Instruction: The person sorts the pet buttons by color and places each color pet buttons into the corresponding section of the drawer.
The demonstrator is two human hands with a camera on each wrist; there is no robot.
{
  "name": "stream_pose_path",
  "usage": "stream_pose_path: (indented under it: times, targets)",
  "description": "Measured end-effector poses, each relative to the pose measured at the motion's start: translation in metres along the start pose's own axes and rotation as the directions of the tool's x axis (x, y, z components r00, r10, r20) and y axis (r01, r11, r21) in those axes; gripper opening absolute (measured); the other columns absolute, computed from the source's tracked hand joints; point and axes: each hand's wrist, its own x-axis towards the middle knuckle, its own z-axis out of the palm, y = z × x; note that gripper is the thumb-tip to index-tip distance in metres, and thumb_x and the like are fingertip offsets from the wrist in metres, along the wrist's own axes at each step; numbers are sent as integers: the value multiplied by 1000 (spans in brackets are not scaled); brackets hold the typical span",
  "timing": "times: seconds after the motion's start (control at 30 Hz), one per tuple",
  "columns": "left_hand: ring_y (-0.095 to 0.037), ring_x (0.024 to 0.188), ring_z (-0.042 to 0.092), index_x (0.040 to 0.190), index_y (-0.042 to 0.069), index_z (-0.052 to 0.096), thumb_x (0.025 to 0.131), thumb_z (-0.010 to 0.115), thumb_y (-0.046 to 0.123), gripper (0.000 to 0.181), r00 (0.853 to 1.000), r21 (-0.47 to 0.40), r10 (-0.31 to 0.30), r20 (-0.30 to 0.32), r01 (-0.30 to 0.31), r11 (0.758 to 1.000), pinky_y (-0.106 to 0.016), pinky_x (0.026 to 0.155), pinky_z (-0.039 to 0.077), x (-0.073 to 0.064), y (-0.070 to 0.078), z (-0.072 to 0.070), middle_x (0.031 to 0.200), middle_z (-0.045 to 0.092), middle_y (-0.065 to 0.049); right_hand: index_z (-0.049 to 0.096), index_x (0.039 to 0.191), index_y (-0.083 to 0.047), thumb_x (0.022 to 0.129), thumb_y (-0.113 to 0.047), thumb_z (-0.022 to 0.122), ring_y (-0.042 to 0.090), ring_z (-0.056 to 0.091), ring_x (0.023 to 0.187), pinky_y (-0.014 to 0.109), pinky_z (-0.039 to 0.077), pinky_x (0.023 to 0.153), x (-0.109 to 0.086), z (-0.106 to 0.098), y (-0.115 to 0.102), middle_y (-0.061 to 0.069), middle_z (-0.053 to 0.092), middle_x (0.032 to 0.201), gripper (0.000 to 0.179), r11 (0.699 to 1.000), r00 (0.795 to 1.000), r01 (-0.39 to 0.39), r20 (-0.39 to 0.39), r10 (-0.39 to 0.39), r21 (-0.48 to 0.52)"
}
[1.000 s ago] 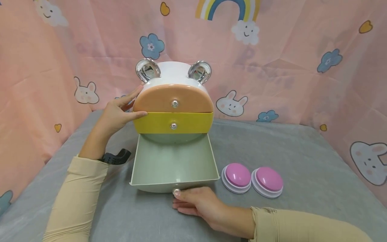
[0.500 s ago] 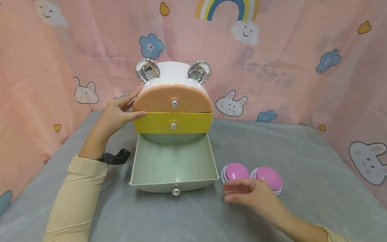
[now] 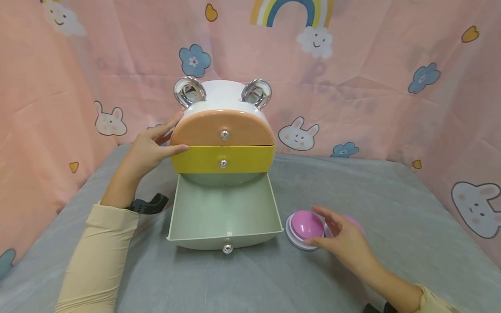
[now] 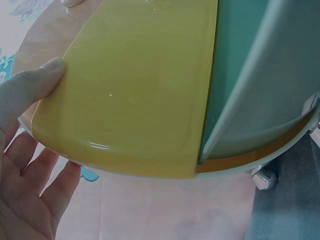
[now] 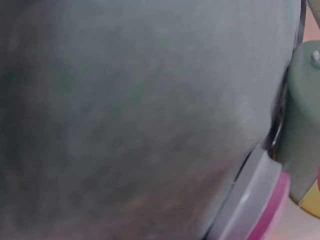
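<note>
A small bear-eared drawer cabinet (image 3: pixel 223 98) stands on the cloth-covered table, with a peach top drawer (image 3: pixel 199 130), a yellow middle drawer (image 3: pixel 195 160) and a pale green bottom drawer (image 3: pixel 223 213) pulled far out and bare inside. My left hand (image 3: pixel 146 150) holds the cabinet's left side. Its thumb (image 4: pixel 47 75) lies on the front, the fingers round the side. Two pink push buttons on white bases sit right of the drawer. Over the left button (image 3: pixel 305 224) my right hand (image 3: pixel 348 243) spreads thumb and fingers at its right edge, partly covering the right button (image 3: pixel 354 222).
Grey cloth (image 3: pixel 411 217) covers the table. Behind and at both sides hangs a pink printed curtain (image 3: pixel 364 108). The green drawer's silver knob (image 3: pixel 227 248) juts toward the front.
My right hand has let go of the green drawer's knob and moved right to the pink buttons, its thumb and fingers now spread apart. The left hand stays on the cabinet.
</note>
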Motion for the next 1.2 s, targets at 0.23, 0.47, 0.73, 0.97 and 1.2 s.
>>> stream_pose_path:
  times: [0.23, 0.47, 0.73, 0.97, 1.2]
  targets:
    - [-22, 147, 39, 147, 46, 41, 84, 80, 31, 76, 1000, -5, -5, 3, 5, 1000, -44, 117, 39, 0, 0, 0, 158, 38, 12, 50, 142, 5, 73, -22, 89, 35, 48, 138, 33, 41, 108, 7, -1, 8, 24, 52, 146, 84, 999, 999, -36, 34, 35, 7]
    - [-24, 146, 40, 147, 45, 40, 85, 80, 30, 75, 1000, 8, 8, -3, -8, 1000, -45, 117, 39, 0, -1, -1, 159, 39, 8, 35, 147, 13, 76, -14, 87, 41, 40, 142, 45, 37, 111, 13, 6, 10, 32, 40, 151, 92, 995, 987, -79, 144, 70, 64]
    - [-24, 146, 41, 148, 44, 41, 85, 79, 30, 75, 1000, 20, 18, -16, -18, 1000, -44, 116, 40, 0, -3, -2, 158, 40, 7, 44, 145, 8, 71, -27, 91, 41, 52, 132, 54, 49, 106, 18, 11, 5, 28, 50, 145, 94, 983, 993, -35, 108, 55, -180]
    - [-22, 147, 39, 148, 44, 40, 85, 79, 30, 75, 1000, 13, 25, 0, -25, 1000, -44, 117, 39, 1, -3, 0, 158, 39, 10, 45, 147, 2, 74, -34, 89, 47, 50, 132, 53, 51, 103, 26, -3, -8, 27, 48, 148, 92, 986, 996, -35, 70, 47, -161]
    - [-23, 147, 39, 148, 44, 40, 85, 79, 31, 75, 1000, 20, 20, -5, -20, 1000, -44, 116, 40, 2, -3, 1, 159, 39, 9, 40, 153, -9, 80, -41, 83, 45, 44, 139, 50, 49, 102, 38, -18, -45, 20, 42, 155, 91, 995, 998, -57, 34, 60, -81]
